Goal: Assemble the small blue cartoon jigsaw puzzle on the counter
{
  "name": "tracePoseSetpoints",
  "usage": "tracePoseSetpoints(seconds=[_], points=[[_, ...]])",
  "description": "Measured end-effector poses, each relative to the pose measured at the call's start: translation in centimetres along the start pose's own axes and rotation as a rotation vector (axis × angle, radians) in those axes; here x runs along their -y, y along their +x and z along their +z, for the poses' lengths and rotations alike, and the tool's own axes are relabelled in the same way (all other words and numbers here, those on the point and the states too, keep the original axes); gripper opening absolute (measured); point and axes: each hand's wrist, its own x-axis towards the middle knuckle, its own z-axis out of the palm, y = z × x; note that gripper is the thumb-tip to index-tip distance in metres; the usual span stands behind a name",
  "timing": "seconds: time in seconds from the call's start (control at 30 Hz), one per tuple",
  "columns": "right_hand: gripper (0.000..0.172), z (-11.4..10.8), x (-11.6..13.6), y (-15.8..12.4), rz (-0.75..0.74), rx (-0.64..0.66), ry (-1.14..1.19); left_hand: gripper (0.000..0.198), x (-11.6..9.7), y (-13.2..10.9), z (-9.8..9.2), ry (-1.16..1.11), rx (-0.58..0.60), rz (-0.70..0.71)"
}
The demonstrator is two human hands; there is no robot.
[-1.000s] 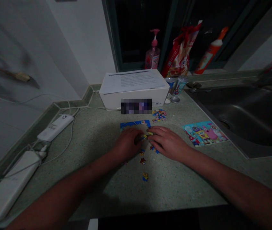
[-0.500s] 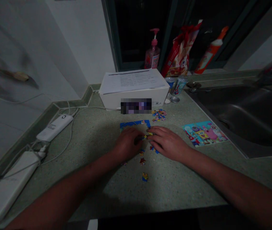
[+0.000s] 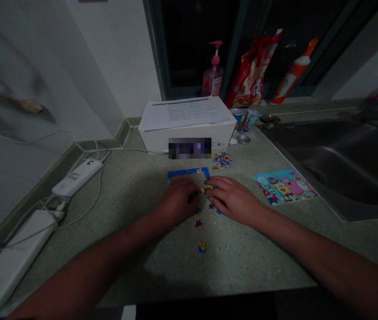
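Over the counter, my left hand (image 3: 182,198) is closed, thumb and fingertips pinched at a small yellow puzzle piece (image 3: 203,191). My right hand (image 3: 231,196) meets it from the other side, its fingertips closed on another yellowish piece (image 3: 209,187) beside the first. The hands partly cover both pieces. Behind them runs a joined blue puzzle border (image 3: 189,171), its lower left part hidden by my left hand. Under my right thumb lie blue and red pieces (image 3: 215,209). Nearer to me are a brown piece (image 3: 198,225) and a yellow-and-blue piece (image 3: 202,246).
A heap of loose pieces (image 3: 222,160) lies before a white box (image 3: 189,131) with paper on top. Right of my hands is a cartoon picture card (image 3: 285,186), then a sink (image 3: 342,164). Cans (image 3: 250,120) stand behind. A power strip (image 3: 18,258) and cables are left.
The view has shifted very slightly. Both hands stay at the same pieces, with only a slight movement of the left fingers.
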Motion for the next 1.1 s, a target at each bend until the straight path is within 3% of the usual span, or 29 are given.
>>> tracePoseSetpoints(seconds=[1.1], points=[[0.022, -0.01, -0.02, 0.05, 0.0, 0.014, 0.015, 0.012, -0.11, -0.08, -0.48, 0.104, 0.027, 0.105]])
